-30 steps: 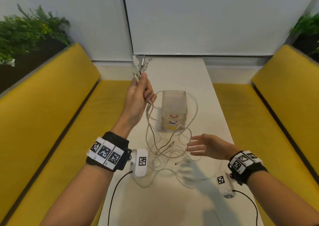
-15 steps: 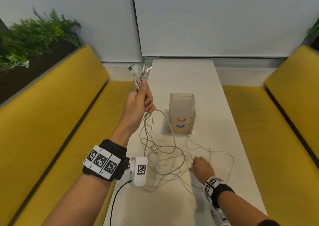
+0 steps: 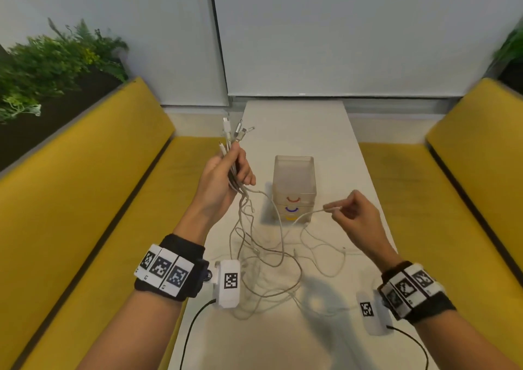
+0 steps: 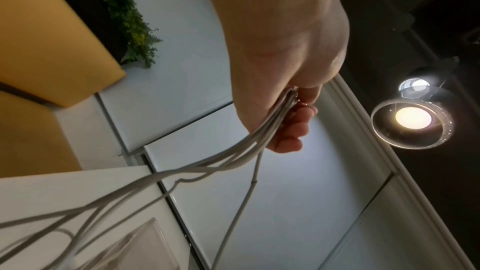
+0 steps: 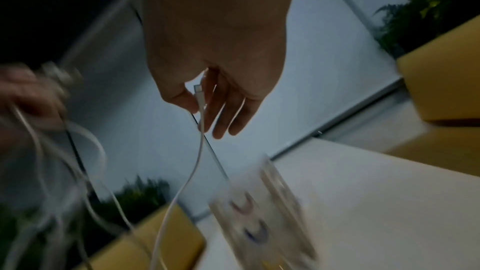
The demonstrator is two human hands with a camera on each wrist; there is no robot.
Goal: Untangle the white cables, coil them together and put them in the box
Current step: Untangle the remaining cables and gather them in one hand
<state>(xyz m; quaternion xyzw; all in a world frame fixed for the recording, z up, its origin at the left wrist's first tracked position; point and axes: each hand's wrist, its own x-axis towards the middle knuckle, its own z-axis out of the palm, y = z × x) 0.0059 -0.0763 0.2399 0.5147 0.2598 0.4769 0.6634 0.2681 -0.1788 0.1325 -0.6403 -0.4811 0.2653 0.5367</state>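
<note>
Your right hand [image 3: 357,219] rose off the counter [image 3: 325,132], pinching one connector end [image 5: 198,94] | left hand [image 3: 223,180] clutched the white cables [image 3: 268,259] | step: untangling | next: you feed that end to the bunch.

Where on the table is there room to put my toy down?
Bare tabletop lies behind the clear box, up to the far wall. Another bare strip lies nearest you, between the two arms. The middle is crowded: loose white cables sprawl in front of the box.
</note>
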